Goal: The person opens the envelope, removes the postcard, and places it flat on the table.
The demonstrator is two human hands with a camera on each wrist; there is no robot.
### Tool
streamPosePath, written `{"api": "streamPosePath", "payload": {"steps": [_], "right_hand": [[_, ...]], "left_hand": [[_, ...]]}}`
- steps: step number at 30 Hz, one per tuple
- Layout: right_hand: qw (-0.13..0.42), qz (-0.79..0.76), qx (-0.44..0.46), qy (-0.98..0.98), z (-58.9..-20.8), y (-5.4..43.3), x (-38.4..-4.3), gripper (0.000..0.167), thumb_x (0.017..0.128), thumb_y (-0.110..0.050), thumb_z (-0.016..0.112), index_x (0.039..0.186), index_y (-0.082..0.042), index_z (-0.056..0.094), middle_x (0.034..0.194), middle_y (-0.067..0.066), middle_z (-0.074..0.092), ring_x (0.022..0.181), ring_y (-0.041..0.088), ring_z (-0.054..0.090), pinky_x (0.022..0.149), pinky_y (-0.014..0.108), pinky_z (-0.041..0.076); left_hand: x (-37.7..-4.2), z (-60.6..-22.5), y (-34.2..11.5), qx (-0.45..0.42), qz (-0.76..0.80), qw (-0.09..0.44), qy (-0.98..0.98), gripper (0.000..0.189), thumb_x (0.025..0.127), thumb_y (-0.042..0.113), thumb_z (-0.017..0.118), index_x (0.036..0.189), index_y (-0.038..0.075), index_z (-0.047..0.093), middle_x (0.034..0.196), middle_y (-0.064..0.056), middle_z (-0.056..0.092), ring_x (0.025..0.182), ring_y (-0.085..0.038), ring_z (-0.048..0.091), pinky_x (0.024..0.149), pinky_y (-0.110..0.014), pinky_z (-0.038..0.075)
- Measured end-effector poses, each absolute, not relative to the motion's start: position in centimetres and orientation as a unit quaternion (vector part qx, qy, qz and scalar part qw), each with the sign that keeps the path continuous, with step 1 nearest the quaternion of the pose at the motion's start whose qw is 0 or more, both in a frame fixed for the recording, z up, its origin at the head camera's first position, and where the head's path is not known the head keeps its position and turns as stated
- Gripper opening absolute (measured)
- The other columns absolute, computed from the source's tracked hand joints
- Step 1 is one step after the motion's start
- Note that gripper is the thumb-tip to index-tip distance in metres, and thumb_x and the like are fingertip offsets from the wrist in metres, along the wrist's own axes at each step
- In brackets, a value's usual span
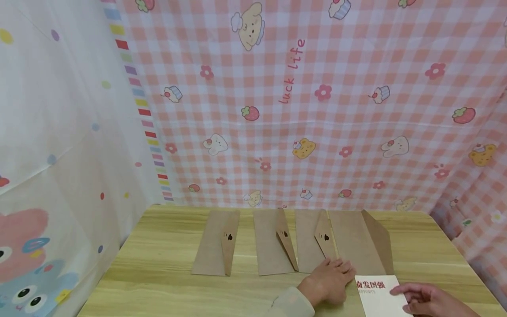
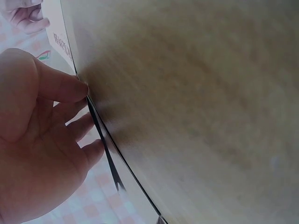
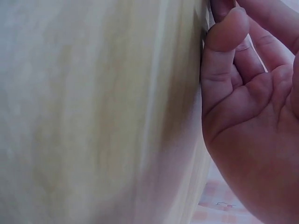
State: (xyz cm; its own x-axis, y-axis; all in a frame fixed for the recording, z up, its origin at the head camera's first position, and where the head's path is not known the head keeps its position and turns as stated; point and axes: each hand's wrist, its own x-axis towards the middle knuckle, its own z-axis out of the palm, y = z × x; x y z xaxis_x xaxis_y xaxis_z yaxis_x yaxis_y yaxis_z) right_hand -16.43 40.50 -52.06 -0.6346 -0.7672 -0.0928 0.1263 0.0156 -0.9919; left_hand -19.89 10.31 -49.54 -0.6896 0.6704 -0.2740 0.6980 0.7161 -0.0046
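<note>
My left hand [image 1: 330, 281] lies palm down at the lower left corner of a brown envelope [image 1: 354, 242] whose flap [image 1: 380, 242] is unfolded to the right. The thumb [image 2: 65, 87] shows low over the wooden surface in the left wrist view. At the lower right, my right hand [image 1: 429, 301] holds the right edge of a white card [image 1: 380, 301] with red printed characters. The card's top edge meets the bottom of that envelope. Curled fingers of the right hand [image 3: 252, 74] appear in the right wrist view, where the card is hidden.
Three more brown envelopes with flaps folded over, the left [image 1: 211, 242], the second [image 1: 271, 246] and the third [image 1: 309, 242], lie in a row on the wooden table [image 1: 158, 255]. A pink checked cloth [image 1: 277, 132] hangs behind; a white patterned cloth [image 1: 71, 132] hangs at the left.
</note>
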Motion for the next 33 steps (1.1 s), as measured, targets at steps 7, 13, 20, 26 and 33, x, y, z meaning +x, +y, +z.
{"api": "streamPosePath", "payload": {"steps": [7,13,20,26,33], "right_hand": [[0.371,-0.670,-0.272,0.583,-52.17,40.36,-16.89,0.047,0.098,0.012,0.040,0.135,-0.011,0.060,0.076,0.005,0.036,0.063,0.026,0.022,0.055,0.035,0.022],[0.386,-0.670,-0.268,0.574,-52.22,40.51,-17.00,0.047,0.099,0.012,0.040,0.136,-0.009,0.058,0.078,0.019,0.024,0.060,0.027,0.017,0.058,0.031,0.026],[0.418,-0.665,-0.213,0.581,-51.76,40.68,-16.84,0.047,0.095,0.014,0.037,0.135,-0.001,0.057,0.071,0.008,0.023,0.061,0.023,0.018,0.076,0.022,0.045],[0.427,-0.650,-0.200,0.595,-51.44,40.54,-16.80,0.053,0.094,0.014,0.037,0.137,-0.008,0.060,0.073,-0.006,0.036,0.059,0.020,0.017,0.056,0.024,0.028],[0.403,-0.623,-0.240,0.625,-51.35,40.35,-16.85,0.050,0.099,0.009,0.039,0.137,-0.014,0.062,0.069,0.018,0.024,0.058,0.020,0.023,0.052,0.029,0.021]], "left_hand": [[-19.89,-49.60,10.31,0.369,-0.048,0.128,0.919,0.063,0.096,0.031,0.051,0.154,0.042,0.028,0.160,0.026,0.019,0.147,0.002,0.017,0.119,-0.024,0.019],[-19.86,-49.57,10.32,0.369,-0.046,0.130,0.919,0.064,0.096,0.031,0.051,0.154,0.042,0.028,0.160,0.026,0.018,0.147,0.002,0.016,0.119,-0.025,0.019],[-19.84,-49.58,10.30,0.369,-0.046,0.127,0.919,0.065,0.095,0.032,0.052,0.154,0.042,0.028,0.160,0.026,0.019,0.147,0.002,0.017,0.119,-0.025,0.020],[-19.91,-49.63,10.30,0.370,-0.043,0.130,0.919,0.064,0.095,0.032,0.053,0.154,0.042,0.028,0.160,0.026,0.019,0.148,0.002,0.016,0.119,-0.025,0.019],[-20.00,-49.75,10.25,0.368,-0.038,0.136,0.919,0.065,0.095,0.030,0.052,0.154,0.042,0.027,0.160,0.026,0.017,0.148,0.002,0.015,0.119,-0.025,0.018]]}}
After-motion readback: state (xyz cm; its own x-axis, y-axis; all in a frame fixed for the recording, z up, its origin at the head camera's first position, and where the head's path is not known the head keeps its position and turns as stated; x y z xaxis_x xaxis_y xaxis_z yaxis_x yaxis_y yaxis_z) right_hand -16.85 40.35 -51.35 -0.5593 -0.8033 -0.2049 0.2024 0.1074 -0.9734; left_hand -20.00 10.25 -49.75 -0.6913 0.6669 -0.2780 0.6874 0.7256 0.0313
